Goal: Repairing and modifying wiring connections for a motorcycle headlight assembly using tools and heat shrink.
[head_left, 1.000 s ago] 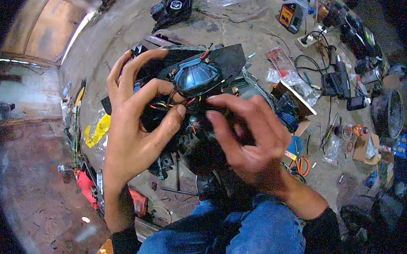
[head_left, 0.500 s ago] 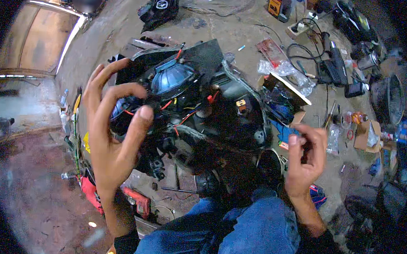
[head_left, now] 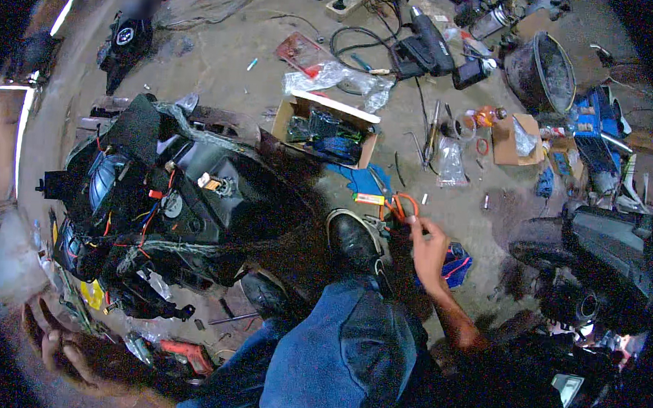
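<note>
At the right, beside my shoe (head_left: 354, 236), my right hand (head_left: 430, 254) has its fingers closed at the looped orange handles of a pair of pliers (head_left: 408, 202). The grip is partly hidden by the fingers. My left hand (head_left: 64, 349) is low at the left edge, in shadow, with its fingers apart and nothing seen in them. Between my left hand and the shoe lies a black plastic vehicle fairing (head_left: 231, 188), open side up. Bluish lamp reflectors (head_left: 102, 181) and red, orange and blue wires (head_left: 148, 224) show inside it.
An open cardboard box (head_left: 370, 143) with black packets stands beyond my shoe, near a blue cloth (head_left: 368, 178). Farther off are a heat gun (head_left: 432, 43), a black bucket (head_left: 544, 71) and plastic bags. A red power tool (head_left: 189, 356) lies near my left leg.
The view has swung right, so the fairing appears farther left. My right hand has come down to the orange-handled pliers. My left hand has moved away from the fairing to the lower left.
</note>
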Motion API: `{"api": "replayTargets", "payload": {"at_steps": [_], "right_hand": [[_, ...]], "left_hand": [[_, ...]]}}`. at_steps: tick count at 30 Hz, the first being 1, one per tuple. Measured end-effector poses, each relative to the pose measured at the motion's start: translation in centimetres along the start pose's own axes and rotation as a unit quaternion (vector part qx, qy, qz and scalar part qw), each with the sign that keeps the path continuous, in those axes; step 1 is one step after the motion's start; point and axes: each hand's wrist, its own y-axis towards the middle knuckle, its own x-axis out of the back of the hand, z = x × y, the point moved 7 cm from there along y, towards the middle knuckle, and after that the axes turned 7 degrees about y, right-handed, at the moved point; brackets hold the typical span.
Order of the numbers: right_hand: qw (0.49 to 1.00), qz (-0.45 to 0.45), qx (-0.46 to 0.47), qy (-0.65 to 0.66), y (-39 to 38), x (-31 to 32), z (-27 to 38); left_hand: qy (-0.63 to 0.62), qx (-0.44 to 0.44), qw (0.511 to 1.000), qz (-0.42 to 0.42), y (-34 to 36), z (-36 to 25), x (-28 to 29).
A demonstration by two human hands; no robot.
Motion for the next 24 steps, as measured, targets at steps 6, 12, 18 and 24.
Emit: {"api": "replayTargets", "payload": {"at_steps": [6,12,18,24], "right_hand": [[0.931,0.047,0.327,-0.158,1.2,-8.5,6.2],[0.888,0.102,0.355,-0.273,4.2,-11.3,3.6],[0.905,0.112,0.329,-0.246,2.2,-13.0,3.0],[0.857,0.095,0.387,-0.326,4.4,-11.5,0.7]], "left_hand": [[-0.016,-0.153,0.983,-0.101,-3.3,2.1,3.0],[-0.137,0.175,0.945,-0.239,-8.3,7.1,3.6],[-0.257,0.318,0.855,-0.320,-15.0,7.8,3.1],[-0.266,0.381,0.839,-0.284,-20.3,9.6,-0.9]]}}
